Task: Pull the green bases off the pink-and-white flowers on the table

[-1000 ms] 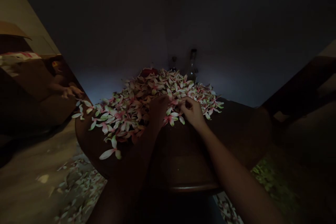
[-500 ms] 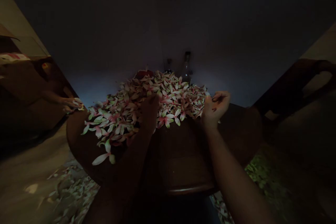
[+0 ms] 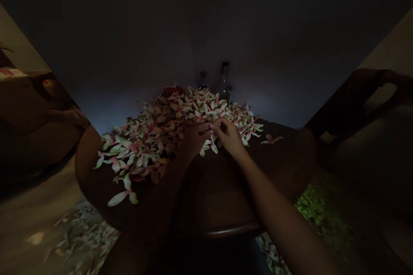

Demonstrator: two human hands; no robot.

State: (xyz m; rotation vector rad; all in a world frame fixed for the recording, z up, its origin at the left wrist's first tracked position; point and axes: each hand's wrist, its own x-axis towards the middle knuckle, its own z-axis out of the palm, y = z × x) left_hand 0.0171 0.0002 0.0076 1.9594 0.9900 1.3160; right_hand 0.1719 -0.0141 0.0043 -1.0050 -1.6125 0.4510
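Observation:
A big heap of pink-and-white flowers (image 3: 155,124) with green-tipped petals covers much of the dark wooden table (image 3: 226,197). At the heap's front edge my left hand (image 3: 195,137) and my right hand (image 3: 228,134) meet, fingertips nearly touching. The thumb and index finger of my right hand are curled into a pinch. My left fingers are drawn together and point toward it. Anything between the fingertips is too dark and small to make out. Just below them, petals of a flower (image 3: 209,145) show. One loose flower (image 3: 271,139) lies apart on the right.
Behind the heap stand a clear bottle (image 3: 224,81) with a dark cap and a smaller bottle (image 3: 202,79), near the wall corner. A red object (image 3: 172,91) is partly buried. Petals (image 3: 92,234) lie low at left, green pieces (image 3: 319,210) at right. Another person's hand (image 3: 69,116) shows at far left.
My right hand has moved left from the table's right side to meet my left hand, uncovering the loose flower. My left hand has shifted slightly right. The other person's hand has drawn back left.

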